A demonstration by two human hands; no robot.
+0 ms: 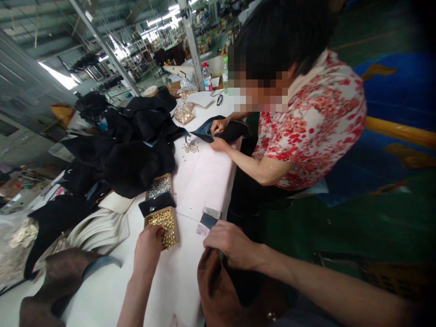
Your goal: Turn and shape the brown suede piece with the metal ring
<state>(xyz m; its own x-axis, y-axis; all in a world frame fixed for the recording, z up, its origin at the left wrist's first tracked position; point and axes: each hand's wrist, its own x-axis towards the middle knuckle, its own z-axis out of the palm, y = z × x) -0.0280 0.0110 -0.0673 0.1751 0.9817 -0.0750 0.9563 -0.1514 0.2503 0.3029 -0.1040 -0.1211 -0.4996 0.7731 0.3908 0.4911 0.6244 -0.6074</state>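
Note:
My left hand (150, 243) reaches over a small cardboard box (176, 234) of gold metal pieces (163, 220). Its fingertips are pinched together at the pieces; whatever is between them is too small to make out. At the table edge, my right hand (230, 240) is closed on a brown suede-like piece with a dark lining (214, 284), which hangs down toward my lap. A dark blue strip (209, 220) sticks out just beyond the right hand's knuckles. Some of the right hand's fingertips are hidden by the folded material.
Across the corner a co-worker (306, 131) handles a dark piece (235, 131) with both hands. Black pieces (136, 159) are heaped at left, near stacked cream sheets (102, 225). A box of silver pieces (159, 186), loose rings (190, 146) and bottles (206, 77) stand farther back.

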